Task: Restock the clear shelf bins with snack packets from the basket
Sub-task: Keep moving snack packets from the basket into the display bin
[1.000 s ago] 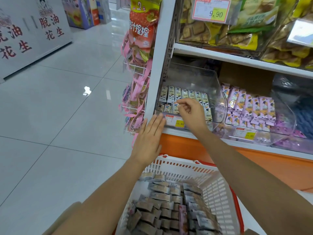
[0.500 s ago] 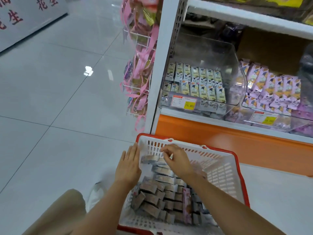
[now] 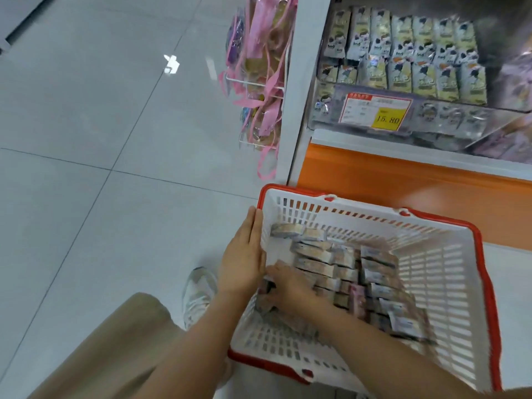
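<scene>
Head view: your left hand [image 3: 244, 254] lies flat against the basket [image 3: 431, 269], your right hand [image 3: 290, 287] among probably light, slippery snack packets [image 3: 315, 251], grip unclear; pinch them edgewise.

My left grip [image 3: 244, 254] lies flat, fingers straight and together, pointing far; my right grip [image 3: 288, 286] sits just right of it, fingers curled downward

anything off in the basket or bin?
One pink packet sits among the grey packets in the basket; it looks like a different product, perhaps mixed in by mistake. The bin rows look tidy, and nothing has spilled.
</scene>
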`<state>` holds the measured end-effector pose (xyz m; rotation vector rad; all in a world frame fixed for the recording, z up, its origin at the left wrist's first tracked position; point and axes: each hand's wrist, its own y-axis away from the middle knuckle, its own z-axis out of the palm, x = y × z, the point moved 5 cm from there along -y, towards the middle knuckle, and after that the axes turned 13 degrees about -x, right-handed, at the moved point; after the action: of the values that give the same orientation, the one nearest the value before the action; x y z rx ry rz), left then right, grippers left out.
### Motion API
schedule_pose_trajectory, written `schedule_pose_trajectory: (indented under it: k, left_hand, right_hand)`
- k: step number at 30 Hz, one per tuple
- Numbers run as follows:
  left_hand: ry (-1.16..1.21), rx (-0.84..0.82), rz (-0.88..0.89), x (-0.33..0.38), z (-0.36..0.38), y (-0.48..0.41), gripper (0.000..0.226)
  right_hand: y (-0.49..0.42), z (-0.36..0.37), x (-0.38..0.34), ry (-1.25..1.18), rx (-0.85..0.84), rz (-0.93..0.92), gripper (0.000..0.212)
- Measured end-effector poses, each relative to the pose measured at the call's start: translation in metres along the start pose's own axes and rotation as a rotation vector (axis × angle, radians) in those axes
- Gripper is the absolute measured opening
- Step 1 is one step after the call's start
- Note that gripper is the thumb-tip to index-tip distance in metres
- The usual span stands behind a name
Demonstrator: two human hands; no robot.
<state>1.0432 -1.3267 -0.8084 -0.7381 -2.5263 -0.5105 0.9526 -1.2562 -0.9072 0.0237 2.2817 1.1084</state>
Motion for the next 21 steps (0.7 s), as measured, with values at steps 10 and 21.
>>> schedule_pose_trajectory:
  k: [10,21]
  left_hand:
    - [0.014,-0.016,-0.01,-0.001,0.002,0.001,0.072]
    - [-0.066,-0.045,-0.058,-0.001,0.002,0.001,0.064]
  right_hand:
    - [0.006,-0.012,-0.002,-0.273,0.247,-0.019,0.013]
    - [0.068,-0.108,0.005,-0.525,0.444,-0.088,0.037]
